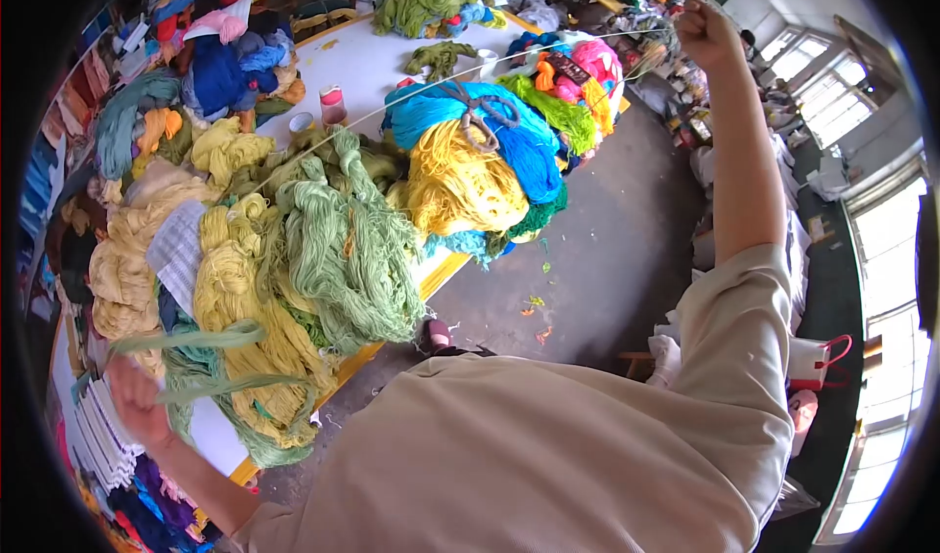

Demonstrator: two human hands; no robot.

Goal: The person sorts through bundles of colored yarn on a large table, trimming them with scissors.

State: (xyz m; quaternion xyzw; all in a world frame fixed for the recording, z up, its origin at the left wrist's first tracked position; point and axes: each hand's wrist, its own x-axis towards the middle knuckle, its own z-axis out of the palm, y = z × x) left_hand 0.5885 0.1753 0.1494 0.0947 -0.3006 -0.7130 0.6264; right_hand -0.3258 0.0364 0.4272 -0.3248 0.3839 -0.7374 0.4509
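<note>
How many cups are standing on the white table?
2. A pink-banded cup stands near the table's middle, and a small white cup sits just left of it by the yellow-green yarn. Others may hide under yarn.

The person wears a plain beige short-sleeved shirt (pixel 548 455) of smooth, light fabric, without print or marking. The right sleeve (pixel 739 303) ends loose and wide. Both forearms are bare, with no watch, ring or glove on the left hand (pixel 137 396) or right hand (pixel 707 32).

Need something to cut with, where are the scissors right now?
In the head view the scissors lie upper centre on the blue yarn, just above the yellow yarn bundle.
</note>
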